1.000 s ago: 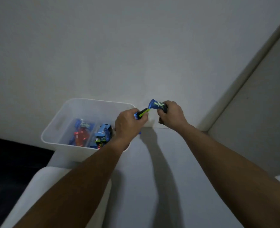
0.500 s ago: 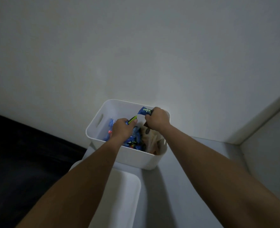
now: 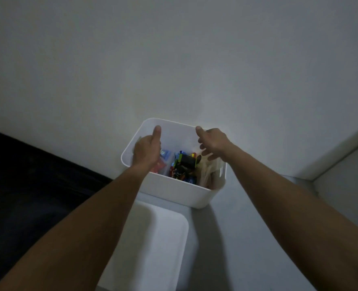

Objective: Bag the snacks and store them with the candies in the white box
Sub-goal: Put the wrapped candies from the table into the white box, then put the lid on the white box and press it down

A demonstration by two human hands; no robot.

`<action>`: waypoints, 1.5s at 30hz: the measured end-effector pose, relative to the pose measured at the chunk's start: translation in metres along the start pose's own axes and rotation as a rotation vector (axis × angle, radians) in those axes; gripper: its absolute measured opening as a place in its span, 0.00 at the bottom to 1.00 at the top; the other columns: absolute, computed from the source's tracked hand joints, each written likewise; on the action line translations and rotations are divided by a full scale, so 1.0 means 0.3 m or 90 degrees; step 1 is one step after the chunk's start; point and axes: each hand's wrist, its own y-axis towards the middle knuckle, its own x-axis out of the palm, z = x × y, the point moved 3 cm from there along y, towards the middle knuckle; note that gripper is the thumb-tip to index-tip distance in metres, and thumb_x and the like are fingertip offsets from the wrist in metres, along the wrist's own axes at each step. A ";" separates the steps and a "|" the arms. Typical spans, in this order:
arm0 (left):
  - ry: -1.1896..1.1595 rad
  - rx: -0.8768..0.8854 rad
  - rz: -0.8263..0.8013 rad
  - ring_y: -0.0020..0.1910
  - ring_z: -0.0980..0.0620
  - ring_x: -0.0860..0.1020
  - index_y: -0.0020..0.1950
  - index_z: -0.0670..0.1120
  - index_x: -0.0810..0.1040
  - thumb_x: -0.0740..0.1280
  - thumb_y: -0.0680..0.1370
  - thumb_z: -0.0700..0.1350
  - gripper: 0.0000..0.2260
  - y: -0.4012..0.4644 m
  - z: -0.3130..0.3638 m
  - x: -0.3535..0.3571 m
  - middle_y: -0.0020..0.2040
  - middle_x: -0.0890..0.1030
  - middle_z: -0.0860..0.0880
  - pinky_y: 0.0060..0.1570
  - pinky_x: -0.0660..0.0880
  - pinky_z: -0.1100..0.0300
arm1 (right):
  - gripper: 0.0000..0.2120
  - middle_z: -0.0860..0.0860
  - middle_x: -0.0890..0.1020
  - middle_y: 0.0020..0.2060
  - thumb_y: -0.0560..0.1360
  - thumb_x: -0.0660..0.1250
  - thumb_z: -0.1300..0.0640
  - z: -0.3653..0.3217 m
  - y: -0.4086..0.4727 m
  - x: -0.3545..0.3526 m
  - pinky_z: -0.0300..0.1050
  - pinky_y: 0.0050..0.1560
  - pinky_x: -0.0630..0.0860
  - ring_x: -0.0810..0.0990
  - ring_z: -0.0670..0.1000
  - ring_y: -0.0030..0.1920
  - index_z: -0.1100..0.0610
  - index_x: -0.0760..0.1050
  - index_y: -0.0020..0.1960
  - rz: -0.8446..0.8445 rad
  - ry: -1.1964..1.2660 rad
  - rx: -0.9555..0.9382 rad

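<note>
The white box (image 3: pixel 180 191) stands against the wall on a pale surface. Inside it lie colourful snack and candy packets (image 3: pixel 184 164) in clear bags, with a pale bag (image 3: pixel 207 173) along its right side. My left hand (image 3: pixel 146 150) hovers over the box's left side, thumb raised, fingers loosely curled, holding nothing that I can see. Over the box's right rear corner is my right hand (image 3: pixel 212 141), its fingers spread and empty. Both hands are above the rim.
A white lid or tray (image 3: pixel 153 244) lies just in front of the box. The wall (image 3: pixel 174 59) rises right behind it. A dark area (image 3: pixel 26 185) drops off at the left. A ledge corner (image 3: pixel 321 175) runs at the right.
Both hands held a blue snack pack and lowered it into the box; now they have let go and lifted apart above the rim. The view has shifted so the box sits more central.
</note>
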 end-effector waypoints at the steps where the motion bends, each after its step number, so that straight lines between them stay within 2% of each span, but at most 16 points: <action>1: 0.011 0.029 0.050 0.47 0.40 0.80 0.42 0.42 0.82 0.46 0.79 0.65 0.34 -0.001 -0.010 -0.028 0.46 0.84 0.39 0.54 0.75 0.48 | 0.26 0.60 0.82 0.44 0.80 0.57 0.43 0.001 -0.027 -0.006 0.53 0.41 0.81 0.82 0.57 0.37 0.66 0.77 0.52 -0.043 0.032 0.015; 4: 0.047 0.050 0.176 0.47 0.37 0.80 0.43 0.40 0.82 0.47 0.78 0.65 0.34 -0.018 -0.068 -0.114 0.45 0.83 0.37 0.50 0.75 0.48 | 0.18 0.60 0.82 0.39 0.78 0.64 0.50 0.015 -0.108 -0.006 0.49 0.35 0.81 0.81 0.56 0.33 0.67 0.79 0.49 -0.160 -0.009 0.042; 7: 0.071 0.011 0.230 0.50 0.36 0.79 0.46 0.37 0.81 0.47 0.79 0.64 0.35 -0.063 -0.137 -0.185 0.48 0.82 0.35 0.52 0.75 0.48 | 0.14 0.59 0.83 0.39 0.78 0.63 0.53 0.052 -0.194 0.035 0.44 0.31 0.80 0.82 0.54 0.33 0.64 0.78 0.47 -0.295 -0.071 0.070; 13: 0.151 -0.108 0.145 0.51 0.35 0.78 0.47 0.35 0.79 0.50 0.81 0.60 0.31 -0.180 -0.372 -0.233 0.50 0.80 0.34 0.51 0.72 0.48 | 0.10 0.60 0.80 0.37 0.79 0.61 0.57 0.183 -0.302 0.227 0.48 0.32 0.81 0.81 0.56 0.32 0.65 0.74 0.47 -0.403 -0.080 0.148; 17: 0.218 -0.215 -0.043 0.55 0.35 0.77 0.55 0.34 0.77 0.55 0.81 0.58 0.27 -0.225 -0.564 -0.213 0.55 0.79 0.35 0.50 0.71 0.52 | 0.10 0.62 0.78 0.35 0.77 0.62 0.61 0.267 -0.344 0.356 0.53 0.36 0.81 0.79 0.56 0.28 0.69 0.74 0.45 -0.363 -0.104 0.168; 19: 0.265 -0.240 -0.105 0.60 0.34 0.74 0.63 0.35 0.74 0.56 0.78 0.61 0.30 -0.254 -0.654 -0.207 0.61 0.76 0.34 0.57 0.72 0.50 | 0.06 0.58 0.76 0.35 0.77 0.64 0.61 0.289 -0.378 0.404 0.48 0.33 0.80 0.78 0.55 0.31 0.65 0.73 0.45 -0.355 -0.110 0.184; 21: 0.314 -0.274 -0.121 0.64 0.33 0.71 0.70 0.36 0.67 0.57 0.77 0.62 0.34 -0.288 -0.725 -0.212 0.67 0.70 0.33 0.64 0.69 0.43 | 0.04 0.53 0.73 0.36 0.77 0.63 0.64 0.312 -0.413 0.451 0.44 0.32 0.78 0.74 0.51 0.33 0.60 0.69 0.50 -0.342 -0.096 0.209; 24: 0.347 -0.328 -0.128 0.67 0.34 0.68 0.73 0.36 0.61 0.59 0.78 0.59 0.33 -0.331 -0.794 -0.232 0.70 0.67 0.35 0.66 0.67 0.40 | 0.05 0.51 0.71 0.36 0.77 0.61 0.65 0.349 -0.455 0.528 0.47 0.41 0.75 0.71 0.49 0.33 0.59 0.67 0.52 -0.329 -0.050 0.241; 28: 0.302 -0.368 -0.174 0.68 0.34 0.68 0.75 0.35 0.58 0.61 0.79 0.57 0.34 -0.364 -0.842 -0.251 0.72 0.66 0.35 0.67 0.67 0.44 | 0.04 0.53 0.72 0.39 0.77 0.59 0.64 0.379 -0.471 0.600 0.51 0.55 0.75 0.72 0.55 0.46 0.59 0.67 0.51 -0.302 -0.025 0.250; 30: 0.288 -0.363 -0.183 0.69 0.35 0.67 0.75 0.33 0.57 0.60 0.80 0.55 0.33 -0.373 -0.840 -0.252 0.72 0.65 0.34 0.66 0.66 0.48 | 0.03 0.55 0.72 0.41 0.77 0.59 0.63 0.382 -0.466 0.625 0.50 0.53 0.73 0.71 0.55 0.49 0.61 0.66 0.50 -0.275 -0.003 0.245; 32: 0.266 -0.366 -0.168 0.69 0.35 0.67 0.75 0.33 0.57 0.60 0.80 0.55 0.32 -0.373 -0.831 -0.260 0.72 0.65 0.34 0.66 0.66 0.48 | 0.04 0.58 0.72 0.45 0.78 0.59 0.62 0.374 -0.466 0.629 0.48 0.52 0.70 0.72 0.56 0.51 0.62 0.68 0.52 -0.238 0.010 0.245; 35: 0.212 -0.395 -0.107 0.67 0.34 0.69 0.72 0.32 0.63 0.60 0.80 0.57 0.32 -0.371 -0.834 -0.297 0.70 0.68 0.33 0.66 0.68 0.46 | 0.17 0.62 0.76 0.55 0.79 0.60 0.61 0.384 -0.464 0.617 0.51 0.63 0.71 0.73 0.62 0.63 0.67 0.70 0.65 -0.199 0.032 0.264; 37: 0.187 -0.395 -0.045 0.65 0.33 0.71 0.70 0.31 0.66 0.58 0.80 0.59 0.33 -0.370 -0.825 -0.331 0.68 0.71 0.32 0.64 0.69 0.46 | 0.19 0.63 0.75 0.59 0.78 0.62 0.61 0.391 -0.465 0.607 0.55 0.64 0.73 0.75 0.62 0.60 0.67 0.69 0.67 -0.180 0.063 0.291; 39: 0.172 -0.401 0.016 0.64 0.33 0.72 0.69 0.31 0.67 0.55 0.80 0.61 0.33 -0.364 -0.809 -0.367 0.67 0.71 0.32 0.63 0.70 0.45 | 0.18 0.62 0.77 0.55 0.74 0.65 0.62 0.375 -0.468 0.591 0.61 0.57 0.78 0.77 0.61 0.53 0.66 0.73 0.62 -0.148 0.106 0.312; 41: 0.163 -0.404 0.056 0.65 0.33 0.71 0.70 0.32 0.66 0.53 0.80 0.62 0.34 -0.349 -0.783 -0.400 0.68 0.70 0.32 0.63 0.69 0.45 | 0.13 0.62 0.79 0.53 0.71 0.67 0.61 0.344 -0.462 0.571 0.66 0.47 0.80 0.79 0.64 0.52 0.65 0.75 0.55 -0.126 0.116 0.301; 45: 0.139 -0.379 0.126 0.66 0.33 0.70 0.71 0.33 0.65 0.50 0.80 0.63 0.35 -0.303 -0.696 -0.454 0.68 0.69 0.32 0.65 0.66 0.45 | 0.08 0.60 0.79 0.46 0.74 0.65 0.60 0.238 -0.456 0.497 0.65 0.39 0.81 0.81 0.64 0.47 0.63 0.75 0.50 -0.089 0.087 0.215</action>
